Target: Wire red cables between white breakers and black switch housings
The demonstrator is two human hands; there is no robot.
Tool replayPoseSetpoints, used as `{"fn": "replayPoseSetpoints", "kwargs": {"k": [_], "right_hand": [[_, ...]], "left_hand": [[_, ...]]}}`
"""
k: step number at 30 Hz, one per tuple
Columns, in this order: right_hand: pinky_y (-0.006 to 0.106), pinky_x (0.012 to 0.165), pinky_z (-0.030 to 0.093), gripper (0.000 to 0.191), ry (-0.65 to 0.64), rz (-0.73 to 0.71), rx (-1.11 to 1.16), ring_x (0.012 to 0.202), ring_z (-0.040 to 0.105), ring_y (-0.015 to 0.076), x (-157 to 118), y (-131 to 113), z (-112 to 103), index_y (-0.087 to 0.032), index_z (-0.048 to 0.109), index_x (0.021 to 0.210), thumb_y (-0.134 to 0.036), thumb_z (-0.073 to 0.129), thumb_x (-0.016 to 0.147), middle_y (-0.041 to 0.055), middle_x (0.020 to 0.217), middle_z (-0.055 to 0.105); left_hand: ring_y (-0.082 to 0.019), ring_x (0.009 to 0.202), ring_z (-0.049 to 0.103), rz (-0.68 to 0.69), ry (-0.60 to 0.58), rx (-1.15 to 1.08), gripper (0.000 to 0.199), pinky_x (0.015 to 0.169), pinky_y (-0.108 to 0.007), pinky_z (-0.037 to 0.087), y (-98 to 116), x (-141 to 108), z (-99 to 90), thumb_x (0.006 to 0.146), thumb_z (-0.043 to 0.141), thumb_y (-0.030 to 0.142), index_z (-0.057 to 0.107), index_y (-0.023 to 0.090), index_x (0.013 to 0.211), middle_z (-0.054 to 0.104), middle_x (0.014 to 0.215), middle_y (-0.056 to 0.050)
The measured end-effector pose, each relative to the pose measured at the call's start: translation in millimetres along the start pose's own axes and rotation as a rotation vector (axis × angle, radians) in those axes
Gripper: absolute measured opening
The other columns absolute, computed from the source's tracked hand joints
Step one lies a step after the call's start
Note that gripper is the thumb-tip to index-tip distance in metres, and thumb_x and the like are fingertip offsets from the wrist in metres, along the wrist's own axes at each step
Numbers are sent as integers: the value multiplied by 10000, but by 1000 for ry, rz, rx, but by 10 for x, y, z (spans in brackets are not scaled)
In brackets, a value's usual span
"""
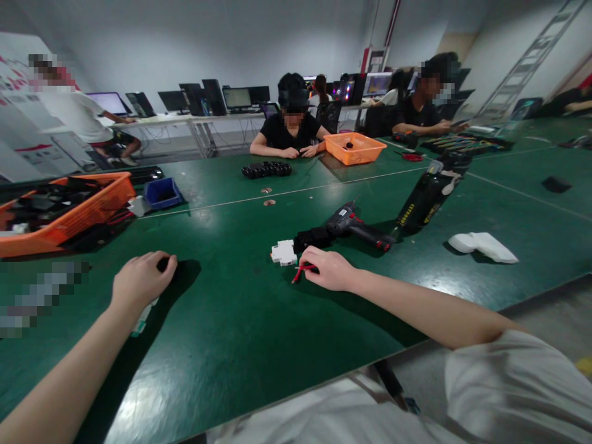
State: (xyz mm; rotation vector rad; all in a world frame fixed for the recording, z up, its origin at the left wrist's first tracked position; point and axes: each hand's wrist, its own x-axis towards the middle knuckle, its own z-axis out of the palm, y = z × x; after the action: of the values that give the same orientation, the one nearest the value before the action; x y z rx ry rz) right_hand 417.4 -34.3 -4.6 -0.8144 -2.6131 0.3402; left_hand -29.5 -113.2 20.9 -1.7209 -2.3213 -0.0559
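Observation:
My right hand [330, 269] is closed in a pinch on short red wires [298, 273], whose ends stick out to the left of the fingertips. Just beyond them lies a white circuit breaker [283, 253], beside black blocks [313, 237]. A black cordless drill [354, 225] rests on its side behind my right hand. My left hand [141, 277] hovers low over the table at the left, fingers curled and thumb tip near them. The dark gap inside its grip hides whatever may be held. A white and green piece [144, 317] shows partly beneath that wrist.
An orange basket [92, 213] of black parts and a blue bin [163, 193] stand left on the green table [222, 345]. A black bottle-shaped object [430, 194] and white piece [483, 245] are right. Across sits a person [291, 132] beside an orange tray [354, 154].

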Motion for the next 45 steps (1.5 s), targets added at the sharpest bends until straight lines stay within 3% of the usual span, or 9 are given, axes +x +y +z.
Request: {"fn": "replayPoseSetpoints", "kwargs": {"k": [5,8,12,19,26,35,41,45], "right_hand": [[249,598,393,136,-1,-4,5,754,598,136,-4,0,-6,-177,619,1041,-196,576,914,56,1092,628],[247,583,387,137,-11,2,15,739,596,132,-6,-5,-17,-180,618,1044,-195,570,916,57,1097,628],[252,585,399,136,-23,9,25,727,600,130,-2,-13,-29,-187,620,1043,-198,559,923,54,1099,629],[252,575,404,132,-28,12,29,735,607,135,-4,-10,-28,-191,617,1042,-212,559,925,53,1110,629],[257,594,414,134,-18,10,24,762,617,144,-3,5,-6,-195,623,1035,-199,571,912,55,1094,630],[252,606,424,133,-23,5,33,770,618,140,-7,-18,-39,-190,634,1034,-196,566,920,56,1098,630],[251,593,417,130,-22,2,46,749,608,136,-19,-3,-46,-186,631,1032,-197,563,922,56,1097,628],[251,586,414,140,-18,0,56,730,599,131,-19,10,-44,-182,630,1041,-195,568,917,61,1098,628]], "left_hand": [[-260,1032,642,130,9,-49,514,955,-377,425,-99,77,83,977,313,521,676,165,1051,716,1094,-106],[-223,1049,634,139,7,-63,516,985,-343,408,-145,87,110,1006,244,465,674,180,1028,713,1089,-82],[-207,1013,633,152,61,-107,537,919,-320,424,-145,82,111,1021,184,414,676,197,1001,703,1053,-71],[-213,931,641,120,205,-68,504,788,-308,418,-65,110,101,1022,241,405,687,184,943,700,990,-81],[-205,810,629,1,181,-87,505,593,-293,315,-45,104,109,1013,265,421,697,204,867,713,958,-60],[-190,766,603,6,202,-52,434,557,-283,263,12,76,81,986,322,374,654,186,781,690,902,-70],[-205,792,616,10,125,-21,485,568,-281,300,2,68,28,1011,248,400,661,185,871,682,970,-88],[-218,834,635,5,125,7,474,589,-285,331,25,25,-12,1019,222,413,638,201,1099,688,1063,-90]]}}
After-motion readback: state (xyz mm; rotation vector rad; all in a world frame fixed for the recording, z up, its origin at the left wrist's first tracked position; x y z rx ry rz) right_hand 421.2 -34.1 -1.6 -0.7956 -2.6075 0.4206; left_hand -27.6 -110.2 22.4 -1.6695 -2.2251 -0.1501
